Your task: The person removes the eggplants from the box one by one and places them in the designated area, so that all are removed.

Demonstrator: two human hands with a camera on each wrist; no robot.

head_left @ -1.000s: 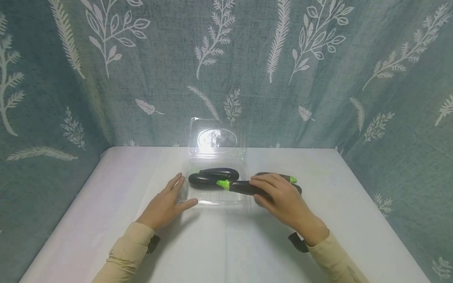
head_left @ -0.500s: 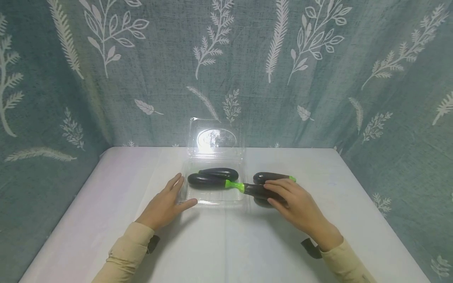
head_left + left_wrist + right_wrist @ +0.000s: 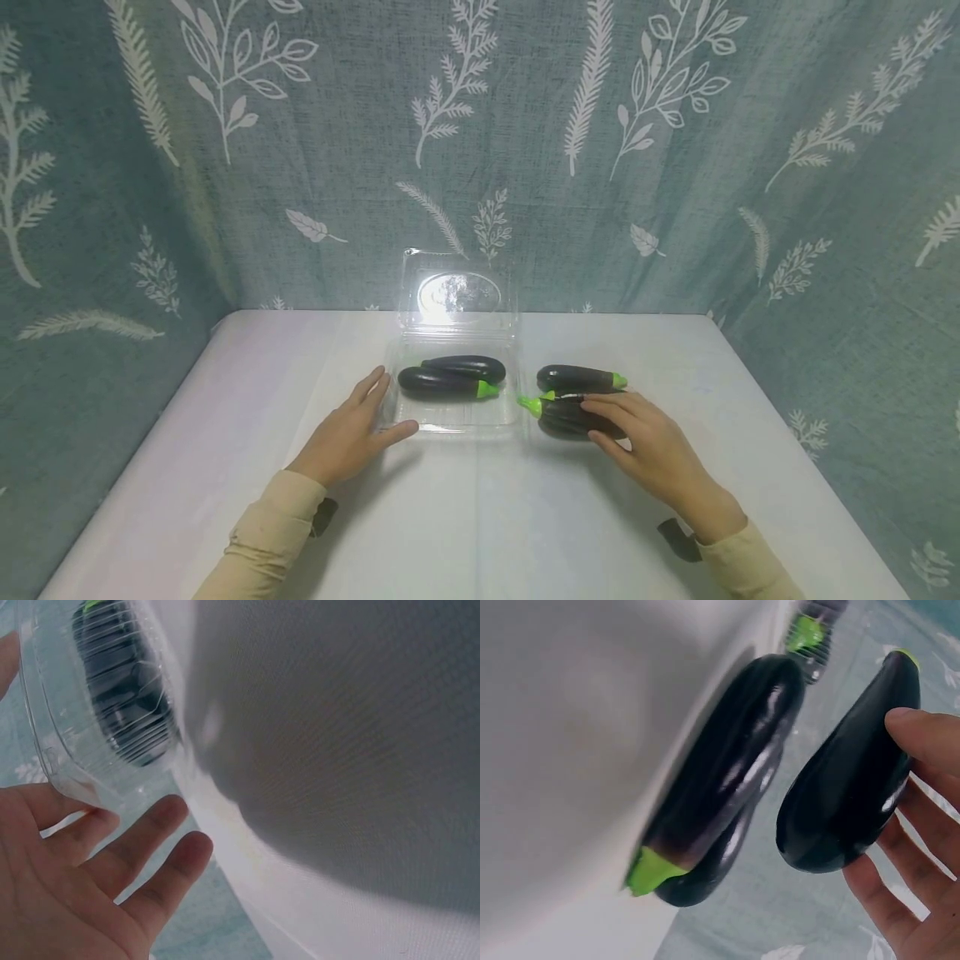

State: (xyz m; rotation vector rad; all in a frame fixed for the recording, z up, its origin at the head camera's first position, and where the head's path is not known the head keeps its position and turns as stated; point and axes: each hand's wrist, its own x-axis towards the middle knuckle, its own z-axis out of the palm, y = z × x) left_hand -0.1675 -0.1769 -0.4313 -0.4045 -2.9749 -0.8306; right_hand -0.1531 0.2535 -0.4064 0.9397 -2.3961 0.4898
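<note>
On my feed, the right hand (image 3: 648, 442) has a glossy near-black eggplant (image 3: 847, 772) w/ a bright-green stem (image 3: 530, 406) pinched btw thumb & fingers, just R of the clear hinged plastic box (image 3: 450, 415). Main worry: a slip, bc the skin looks slick & it's mostly a fingertip hold. It'd prob land on the dark-purple rounded loose eggplants (image 3: 720, 750) by it on the white cloth-covered table (image 3: 480, 517); those are bunched close, so one knock could set several rolling. Can't count them exactly, overlaps hide some.

2nd worry: the box. The left hand (image 3: 348, 437) is at its L end, fingers apart, clamped on nothing; a finger or 2 look to touch the corner. Not a firm hold, & thin plastic is prob light, so if that stem caught the R wall, I'd expect a skid. The see-through plastic lid (image 3: 459, 296) stands up at the back; a bump might drop it fwd. The 2 shiny dark eggplants (image 3: 438, 382) inside lie side by side & could shift if jolted.
</note>
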